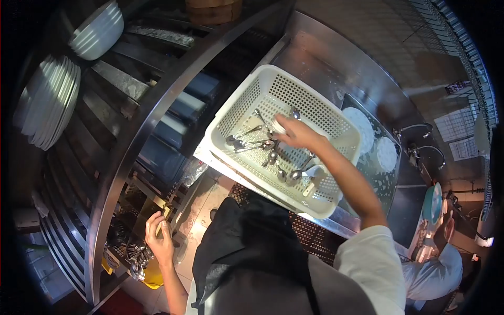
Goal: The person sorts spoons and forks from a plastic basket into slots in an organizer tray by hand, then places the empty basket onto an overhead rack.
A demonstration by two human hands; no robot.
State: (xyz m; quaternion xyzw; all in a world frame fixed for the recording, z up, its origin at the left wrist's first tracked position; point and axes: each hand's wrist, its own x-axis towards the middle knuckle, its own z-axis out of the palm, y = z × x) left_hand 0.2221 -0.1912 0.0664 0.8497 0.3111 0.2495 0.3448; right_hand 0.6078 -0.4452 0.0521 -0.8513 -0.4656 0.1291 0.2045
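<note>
Several metal spoons (pixel 254 145) lie scattered in a white perforated basket (pixel 344 137). My right hand (pixel 295 131) is over the spoons inside the basket, fingers and thumb apart; no held item can be made out. A white spoon (pixel 313 170) and a small pale piece (pixel 308 189) lie near the basket's lower right end. At the lower left, my left hand (pixel 160 239) is loosely curled with its fingers apart, beside a yellow container (pixel 153 275) and a pile of metal cutlery (pixel 139 255).
Beyond the basket, a sink (pixel 389 181) holds white plates (pixel 387 154) in water, with two taps (pixel 428 152) behind. A slatted metal rack (pixel 118 79) on the left bears stacked plates (pixel 50 105) and bowls (pixel 98 32). Another person's sleeve (pixel 436 273) shows at the lower right.
</note>
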